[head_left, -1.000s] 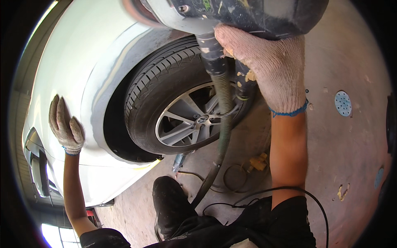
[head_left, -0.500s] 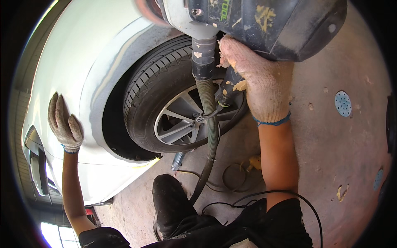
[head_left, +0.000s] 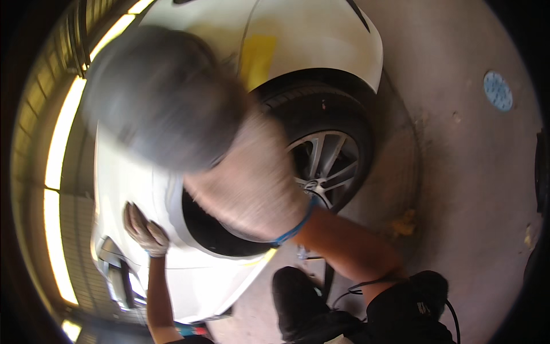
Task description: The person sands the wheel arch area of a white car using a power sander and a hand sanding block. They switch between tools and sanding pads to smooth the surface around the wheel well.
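My left hand (head_left: 144, 228), gloved, rests with its fingers stretched out on the white car body (head_left: 123, 166), left of the wheel arch. My right hand (head_left: 246, 178), in a pale knitted glove with blue cuff, grips a dark grey power tool (head_left: 160, 94) over the car's fender; both are smeared by motion, and the tool's working face is hidden. Behind them the wheel (head_left: 323, 157) with black tyre and silver spokes is partly covered. Yellow tape or marking (head_left: 256, 60) shows on the body above the arch.
Bright light strips (head_left: 60, 137) run along the far left. My bent knee (head_left: 295, 295) is low by the car. On the concrete floor (head_left: 458, 189) lie a light blue perforated disc (head_left: 497, 90), a cable and a yellow fitting (head_left: 404, 223).
My right hand has swung left with the tool across the arch. The view has shifted, showing more body and lights; the car, wheel and left hand appear lower and farther right.
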{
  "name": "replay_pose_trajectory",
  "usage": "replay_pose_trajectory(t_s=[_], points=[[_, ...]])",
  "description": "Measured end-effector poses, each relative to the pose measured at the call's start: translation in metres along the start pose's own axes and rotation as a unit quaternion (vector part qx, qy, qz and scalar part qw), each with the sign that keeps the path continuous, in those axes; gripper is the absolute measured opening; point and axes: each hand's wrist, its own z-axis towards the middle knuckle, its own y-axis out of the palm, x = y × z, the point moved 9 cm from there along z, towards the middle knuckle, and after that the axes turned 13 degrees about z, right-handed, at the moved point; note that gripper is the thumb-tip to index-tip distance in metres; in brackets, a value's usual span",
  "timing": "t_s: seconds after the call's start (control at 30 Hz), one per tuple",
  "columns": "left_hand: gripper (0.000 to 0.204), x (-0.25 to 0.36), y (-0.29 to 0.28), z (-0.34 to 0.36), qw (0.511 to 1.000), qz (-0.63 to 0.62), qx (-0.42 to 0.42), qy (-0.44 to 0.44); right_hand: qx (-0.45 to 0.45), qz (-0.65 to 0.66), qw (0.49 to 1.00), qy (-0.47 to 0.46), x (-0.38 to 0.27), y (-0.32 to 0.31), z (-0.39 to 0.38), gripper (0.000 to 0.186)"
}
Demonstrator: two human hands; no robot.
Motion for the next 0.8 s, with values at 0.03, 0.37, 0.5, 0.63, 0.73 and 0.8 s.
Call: replay_pose_trajectory(t_s=[0.03,0.37,0.5,0.63,0.73,0.8], points=[[0.056,-0.004,0.006,-0.011,1.000,0.014,-0.012,-0.001,0.003,-0.039,0.999,0.015,0.009,0.015,-0.013,0.055],[0.071,-0.027,0.016,-0.007,0.977,-0.133,0.029,-0.163,-0.014,-0.078,0.994,0.076,0.001,0.000,0.001,0.086],[0.073,-0.028,0.007,-0.011,0.979,-0.087,0.039,-0.179,-0.062,-0.041,0.992,0.106,0.002,0.001,0.003,0.086],[0.073,-0.019,0.014,-0.003,0.993,0.024,0.017,-0.117,-0.059,0.006,0.991,0.119,0.002,-0.005,0.004,0.085],[0.073,-0.017,0.015,0.007,0.994,0.042,0.018,-0.102,-0.050,0.055,0.990,0.122,0.002,-0.007,0.008,0.085],[0.073,-0.016,0.012,0.010,0.994,0.053,0.018,-0.097,-0.042,0.087,0.988,0.120,-0.001,-0.008,0.011,0.085]])
